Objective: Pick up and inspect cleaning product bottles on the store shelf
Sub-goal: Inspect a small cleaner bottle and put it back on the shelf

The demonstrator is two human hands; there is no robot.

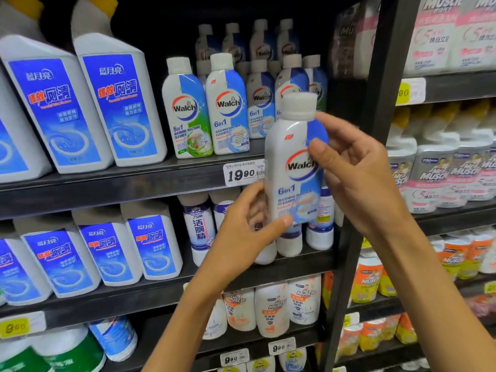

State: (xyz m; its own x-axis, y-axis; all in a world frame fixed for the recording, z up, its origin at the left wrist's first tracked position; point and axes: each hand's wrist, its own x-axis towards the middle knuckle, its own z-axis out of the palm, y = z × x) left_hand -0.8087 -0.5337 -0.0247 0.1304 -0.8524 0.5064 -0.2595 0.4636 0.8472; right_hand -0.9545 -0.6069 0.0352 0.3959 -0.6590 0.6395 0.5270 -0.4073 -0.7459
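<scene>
we see bright, even store light on the front labels, dark shadow deep in the shelf bays, soft blur throughout, and wide-angle bending at the edges.

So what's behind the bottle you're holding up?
Behind the held Walch bottle you can see part of the 19.90 price tag and white bottles on the lower shelf. It covers the tag's right end and those bottles' tops.

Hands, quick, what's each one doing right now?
Left hand: grips the lower part of the Walch bottle, thumb on the label.
Right hand: grips the same bottle's upper side, thumb across the front.
</scene>
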